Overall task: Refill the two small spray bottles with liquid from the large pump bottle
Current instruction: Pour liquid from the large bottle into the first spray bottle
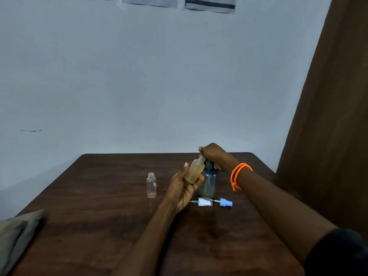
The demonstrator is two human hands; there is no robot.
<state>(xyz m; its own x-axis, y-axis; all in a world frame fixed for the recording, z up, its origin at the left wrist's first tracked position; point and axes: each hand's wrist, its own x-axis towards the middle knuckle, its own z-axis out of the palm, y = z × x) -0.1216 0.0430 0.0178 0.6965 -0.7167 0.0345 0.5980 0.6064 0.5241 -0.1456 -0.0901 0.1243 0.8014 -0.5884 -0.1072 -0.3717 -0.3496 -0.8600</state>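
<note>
Spray bottles are the concern of the task, and the filling of the first one is judged to be in hand. Well to the left of the left hand [184,188], the second small spray bottle [151,185] is seen upright on the table [89,206], uncapped, clear, and apparently empty. The first small spray bottle [195,171] is held tilted in the left hand, with the fingers curled round its body, and its open neck is brought up under the spout of the pump. A pale amber liquid is seen in it, to about half or more. Just behind it, the large pump bottle [209,184] stands, dark blue-grey and translucent. Its pump head is covered and pressed by the right hand [214,155], whose fingers are curled over it. Below the two hands, two spray caps [215,202] lie on the table, one white, one blue. For the next move, steady pumping is called for, with the neck kept under the spout, so that nothing is spilled.
</note>
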